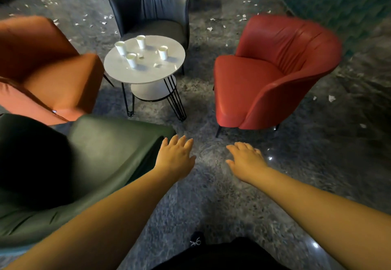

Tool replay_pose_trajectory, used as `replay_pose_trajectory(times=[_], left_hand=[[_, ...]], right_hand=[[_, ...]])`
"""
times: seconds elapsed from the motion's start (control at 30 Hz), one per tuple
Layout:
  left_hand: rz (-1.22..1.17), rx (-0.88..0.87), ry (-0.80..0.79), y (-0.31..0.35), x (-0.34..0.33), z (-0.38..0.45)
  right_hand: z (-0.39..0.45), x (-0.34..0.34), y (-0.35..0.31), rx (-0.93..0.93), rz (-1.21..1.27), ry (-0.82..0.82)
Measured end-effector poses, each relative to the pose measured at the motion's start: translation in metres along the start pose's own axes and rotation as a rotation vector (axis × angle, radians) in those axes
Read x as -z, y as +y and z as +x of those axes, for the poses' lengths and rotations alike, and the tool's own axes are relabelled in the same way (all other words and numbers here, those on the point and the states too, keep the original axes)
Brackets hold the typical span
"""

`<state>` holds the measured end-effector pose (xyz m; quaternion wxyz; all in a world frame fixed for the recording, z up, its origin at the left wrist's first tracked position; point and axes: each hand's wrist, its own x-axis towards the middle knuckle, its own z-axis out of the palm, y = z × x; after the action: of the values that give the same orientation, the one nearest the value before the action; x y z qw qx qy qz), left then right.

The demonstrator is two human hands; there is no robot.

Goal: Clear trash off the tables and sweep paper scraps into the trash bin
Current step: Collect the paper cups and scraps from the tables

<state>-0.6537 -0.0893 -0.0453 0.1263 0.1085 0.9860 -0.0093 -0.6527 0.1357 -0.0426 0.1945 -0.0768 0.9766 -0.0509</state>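
A round white side table (169, 58) stands ahead among the armchairs. Several white paper cups stand on it, one (140, 41) at the back and one (131, 60) near the front, with small paper scraps (158, 65) beside them. Many white paper scraps (209, 29) litter the dark floor behind and to the right. My left hand (175, 156) and my right hand (246, 159) reach forward low over the floor, palms down, fingers straight, holding nothing, well short of the table. No trash bin is in view.
Four armchairs ring the table: orange (42, 68) at left, dark blue (150, 9) behind, red (273, 73) at right, dark green (84, 170) at near left beside my left arm. A gap of floor between the green and red chairs leads to the table. A lower shelf (148, 92) sits under the tabletop.
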Motion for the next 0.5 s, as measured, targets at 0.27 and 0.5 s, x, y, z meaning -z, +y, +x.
replay_pose_trajectory(times=[0.27,0.5], left_hand=[[0.015,0.047,0.008,-0.029,0.018,0.107],[-0.046,0.201,0.024,-0.04,0.045,0.212]], right_hand=[[0.122,0.039,0.022,0.107,-0.074,-0.013],[0.245,0.091,0.047,0.247,-0.143,-0.047]])
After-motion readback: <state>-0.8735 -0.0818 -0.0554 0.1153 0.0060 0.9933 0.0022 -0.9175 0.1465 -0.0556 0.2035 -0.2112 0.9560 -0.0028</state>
